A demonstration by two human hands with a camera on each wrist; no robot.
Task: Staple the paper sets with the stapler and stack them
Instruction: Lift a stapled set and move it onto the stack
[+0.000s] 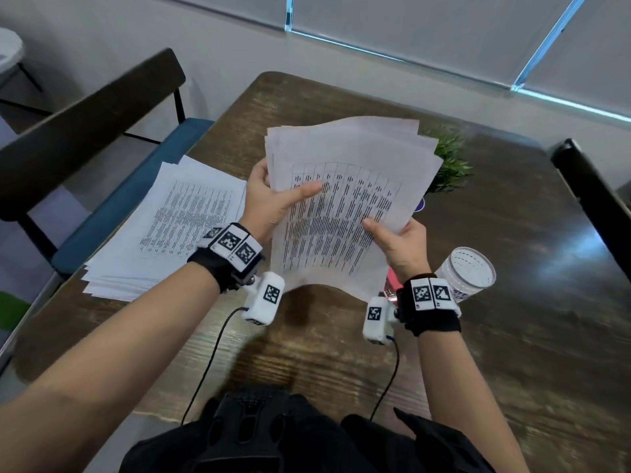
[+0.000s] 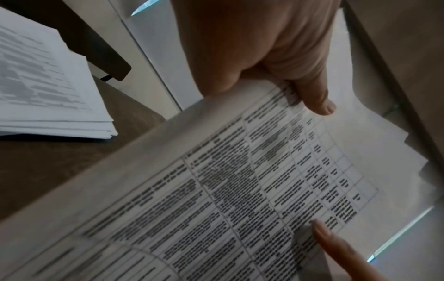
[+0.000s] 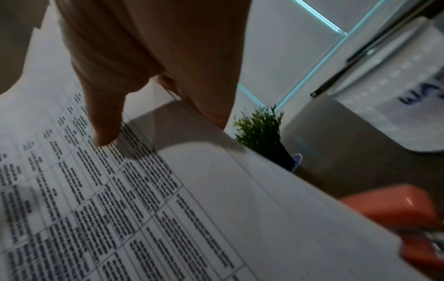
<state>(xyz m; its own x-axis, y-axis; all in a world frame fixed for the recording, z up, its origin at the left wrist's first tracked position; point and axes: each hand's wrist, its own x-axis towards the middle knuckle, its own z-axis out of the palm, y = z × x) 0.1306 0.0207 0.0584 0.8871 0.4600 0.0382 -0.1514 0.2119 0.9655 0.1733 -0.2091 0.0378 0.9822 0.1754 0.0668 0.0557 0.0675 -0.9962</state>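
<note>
Both hands held one paper set point(image 1: 345, 199) up above the tabletop point(image 1: 512, 233), printed table facing the person. Left hand point(image 1: 269, 203) gripped the set's left edge, thumb across the front, fingers point(image 1: 261, 172) curled behind the sheets. Right hand point(image 1: 403, 240) gripped the lower right edge the same way: thumb pressed on the print, remaining fingers hidden behind the paper. So both sets of fingers were clamped on the set.

The far edges of the sheets were fanned and stepped, not squared. The near edge sagged in an arch between the wrists.

A stack of papers point(image 1: 177, 230) lay flat at the left of the tabletop, well apart from the held set. The stapler point(image 3: 396, 213), red-orange, sat on the tabletop just below the set's right edge, near the right wrist; untouched. Also present: a small green plant point(image 1: 450, 162) beyond the set and a white cylindrical container point(image 1: 467, 271) to the right.

Judgement on handling: the set is light, limp and slippery sheet on sheet; it bows under its own weight and the pages slide apart easily. Likely best held by pinching opposite edges firmly, then tapping one edge on the tabletop to square it. For stapling, pinching close to the chosen corner should keep the pages from shifting.
</note>
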